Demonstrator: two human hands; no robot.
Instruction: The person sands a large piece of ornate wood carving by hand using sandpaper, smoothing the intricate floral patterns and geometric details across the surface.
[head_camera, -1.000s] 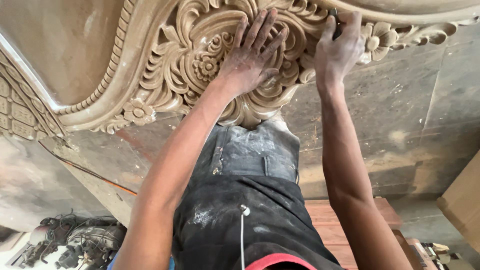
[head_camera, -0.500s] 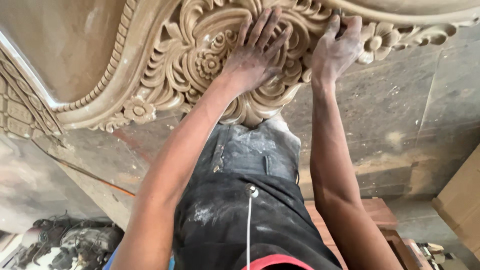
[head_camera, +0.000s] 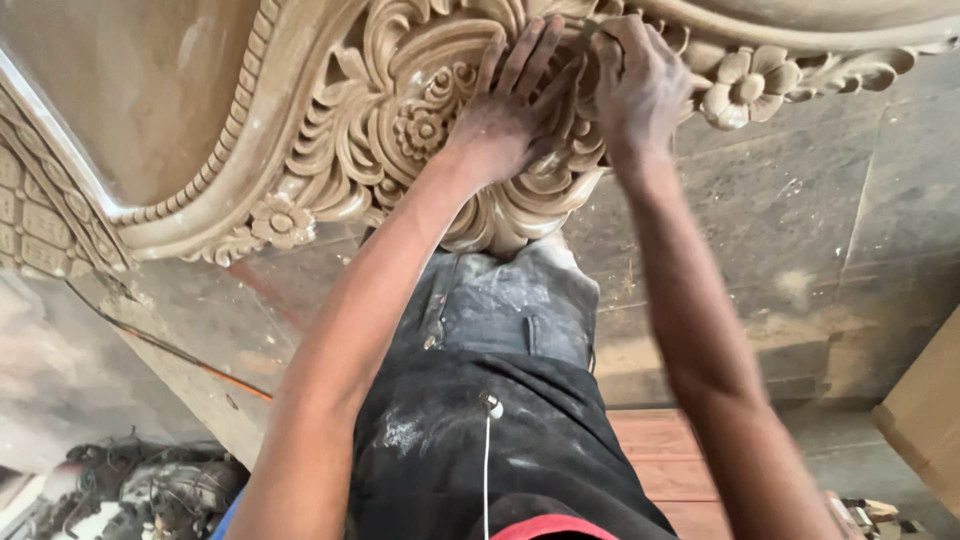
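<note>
Where the carved wooden panel (head_camera: 300, 130) filled the upper part of the view, it rose over the dusty floor (head_camera: 800, 230), its scalloped lower edge running from the left side to the upper right corner. By its breadth and thickness it was judged heavy and rigid, to be shifted only by its plain beaded border (head_camera: 215, 175), never by the ornament. That ornament, a central medallion (head_camera: 430, 110) of scrolls and rosettes, was judged fragile: thin leaf tips and undercut petals would chip under sideways pressure, and the fine dust on the surface would make any grip slippery. The left hand (head_camera: 515, 110) lay flat upon the medallion, fingers spread apart and pressed against the relief, bracing and holding nothing. The right hand (head_camera: 640, 85) was curled closed just beside it, at the panel's upper middle, fingertips pinched on something small and pale; whether a scrap of abrasive paper or a slim tool could not be told. A carved flower (head_camera: 745, 85) stood just right of that hand, near the panel's lower edge. Open room lay below and to the right over the floor; to the left, the panel's plain field (head_camera: 130, 90) gave free travel. A cardboard box (head_camera: 925, 420) bounded the lower right corner.
</note>
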